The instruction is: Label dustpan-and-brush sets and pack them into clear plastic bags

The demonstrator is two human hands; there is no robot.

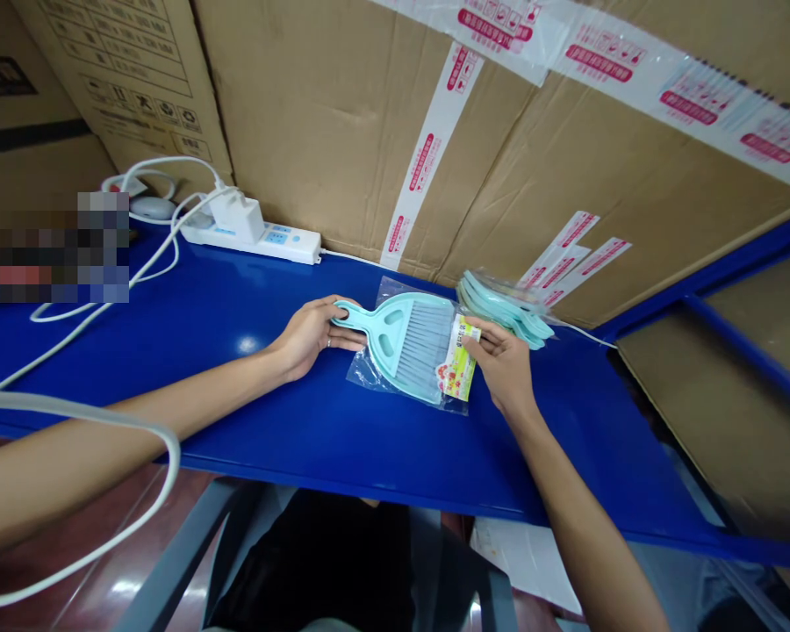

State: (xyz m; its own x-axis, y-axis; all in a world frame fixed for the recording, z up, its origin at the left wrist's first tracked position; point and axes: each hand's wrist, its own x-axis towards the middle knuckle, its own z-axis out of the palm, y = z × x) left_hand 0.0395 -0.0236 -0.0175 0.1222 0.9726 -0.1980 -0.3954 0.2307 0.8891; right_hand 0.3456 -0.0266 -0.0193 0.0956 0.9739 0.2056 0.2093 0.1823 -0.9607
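A light-blue dustpan and brush set (395,338), in a clear plastic bag, lies between my hands above the blue tabletop. Its handle points left and its grey bristles face up. My left hand (312,336) is closed on the handle end, thumb on top and fingers beneath. At the other end, my right hand (500,355) pinches the bag's edge by a yellow and white label card (459,360). Just behind my right hand rests a stack of similar light-blue bagged sets (504,307), partly hidden by it.
A white power strip (256,241) with a plugged-in charger (237,217) stands at the back left. White cables (66,355) loop along the left side and across my left forearm. Tall cardboard (342,132) walls the back of the blue table (290,430).
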